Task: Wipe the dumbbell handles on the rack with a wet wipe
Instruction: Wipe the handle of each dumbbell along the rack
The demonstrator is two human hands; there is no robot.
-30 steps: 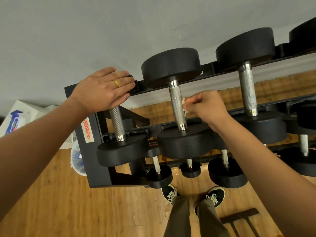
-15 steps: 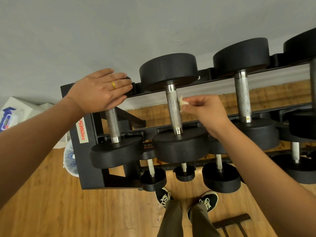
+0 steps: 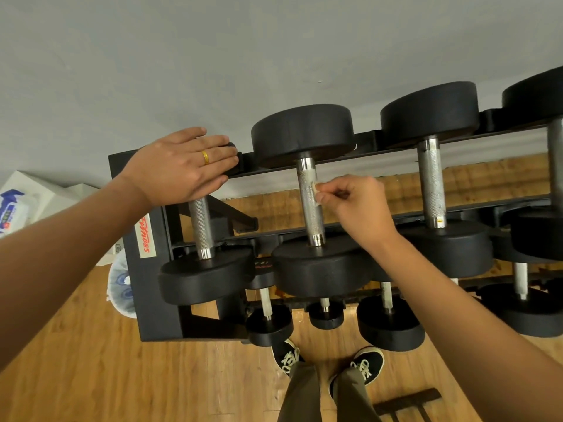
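Right hand [image 3: 359, 205] pinches wet wipe [image 3: 316, 188] against second handle [image 3: 309, 208], mid-wipe; left hand [image 3: 179, 166] flat, holding nothing, on end dumbbell [image 3: 207, 275]; other handles apparently pending

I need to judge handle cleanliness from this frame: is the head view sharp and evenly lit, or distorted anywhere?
Head view: soft, even light, no hard shadows; knurling on the middle handle reads crisp beside the wipe pinched by the right hand; only slight sheen on the chrome collar; the wide-angle lens bows the rack and stretches the forearms near the edges.
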